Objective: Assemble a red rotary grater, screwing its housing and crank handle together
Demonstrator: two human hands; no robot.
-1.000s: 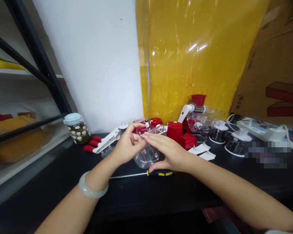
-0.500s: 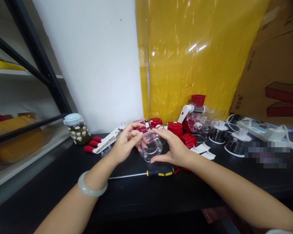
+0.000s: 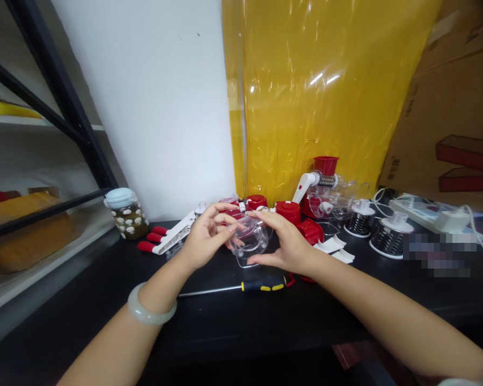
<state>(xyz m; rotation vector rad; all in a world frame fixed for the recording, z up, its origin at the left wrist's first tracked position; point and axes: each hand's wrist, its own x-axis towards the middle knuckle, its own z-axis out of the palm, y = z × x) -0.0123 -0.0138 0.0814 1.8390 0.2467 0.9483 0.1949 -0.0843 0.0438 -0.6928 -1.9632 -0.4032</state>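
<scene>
A clear plastic housing point(image 3: 253, 244), rounded with a squared rim at its lower end, is held above the black table between my two hands. My right hand point(image 3: 284, 244) grips its right side, fingers over the top and thumb at the lower edge. At its upper left, my left hand point(image 3: 207, 233) has bent fingers and thumb against the plastic; some fingertips show behind it. Below lies a screwdriver point(image 3: 263, 284) with a dark blue and yellow handle, its shaft pointing left.
White crank handles with red grips point(image 3: 148, 246) lie left, near a lidded jar point(image 3: 125, 214). Red plastic parts point(image 3: 287, 212) and an assembled rotary grater point(image 3: 325, 185) stand behind. Drum graters point(image 3: 391, 236), white curved pieces point(image 3: 330, 244) and a power strip point(image 3: 426, 212) are at right.
The clear housing has turned slightly in my hands, its lower rim now showing more. My left fingers have shifted a little on it, while my right hand stays almost in place.
</scene>
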